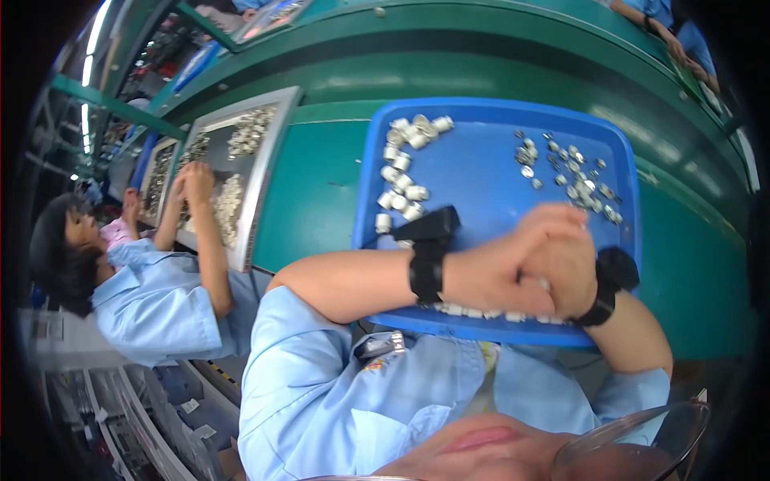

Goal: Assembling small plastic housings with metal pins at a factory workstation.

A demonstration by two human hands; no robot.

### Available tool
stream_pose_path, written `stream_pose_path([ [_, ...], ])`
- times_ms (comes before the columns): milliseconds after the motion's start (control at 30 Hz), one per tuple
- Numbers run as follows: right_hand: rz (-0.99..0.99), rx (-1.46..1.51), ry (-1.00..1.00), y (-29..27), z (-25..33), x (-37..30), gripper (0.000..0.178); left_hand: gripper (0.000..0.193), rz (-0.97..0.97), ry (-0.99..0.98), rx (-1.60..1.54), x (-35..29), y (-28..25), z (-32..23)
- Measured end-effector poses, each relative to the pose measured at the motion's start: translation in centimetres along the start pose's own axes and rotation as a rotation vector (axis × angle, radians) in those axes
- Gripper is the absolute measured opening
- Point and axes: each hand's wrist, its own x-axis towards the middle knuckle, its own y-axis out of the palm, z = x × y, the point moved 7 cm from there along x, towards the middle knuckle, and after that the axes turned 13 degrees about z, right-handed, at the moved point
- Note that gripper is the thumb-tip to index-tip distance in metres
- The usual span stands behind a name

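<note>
Crates [172, 405] stand at the lower left, their outer ends lost in the dark rim. Above them a co-worker [156, 297] in a light blue shirt bends over a silver-edged tray [266, 148] of small dark and pale parts; what those fingers hold is too small to tell. Green desk [313, 172] shows between that tray and a blue tray [481, 152]. Down the blue tray's left side lie short white cylinders [391, 173], the lowest partly covered by a black block [429, 224] on the left wrist strap [426, 276]. More white pieces [473, 312] line the near edge, broken up by the wrists.

The left hand [491, 272] meets the right hand [571, 272] over the near part of the blue tray. A small pale piece [544, 284] peeks out between them, mostly hidden. Fingers overlap and blur, so I cannot tell how far either grip is closed or which one has the piece. Beyond the right hand, small metal pieces [590, 186] lie scattered, too tiny to make out singly. Farther right, another person's arms [672, 46] are cut off by the rim.
</note>
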Motion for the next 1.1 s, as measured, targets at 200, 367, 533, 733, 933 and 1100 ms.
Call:
stream_pose_path([
  [200,-0.225,0.317,0.348,-1.8,-4.2,-2.1,0.037,0.059,-0.319,-0.294,-0.440,-1.7,-3.9,3.4],
  [367,-0.238,0.244,0.339,-2.2,-5.5,-1.7,0.033,0.038,-0.243,-0.438,-0.386,-2.1,-4.8,3.6],
  [533,-0.062,-0.063,0.178,-2.2,-4.2,-0.8,0.043,0.029,-0.266,-0.361,-0.489,-1.9,-4.1,3.1],
  [733,-0.014,-0.003,0.239,-1.8,-5.1,-0.9,0.055,0.018,-0.291,-0.306,-0.522,-2.0,-4.8,3.2],
  [933,-0.039,0.033,0.244,-1.8,-5.3,-1.1,0.051,0.016,-0.285,-0.312,-0.521,-2.1,-4.9,3.4],
  [1100,-0.045,-0.003,0.251,-2.0,-5.2,-1.1,0.051,0.016,-0.270,-0.309,-0.513,-2.1,-4.9,3.5],
])
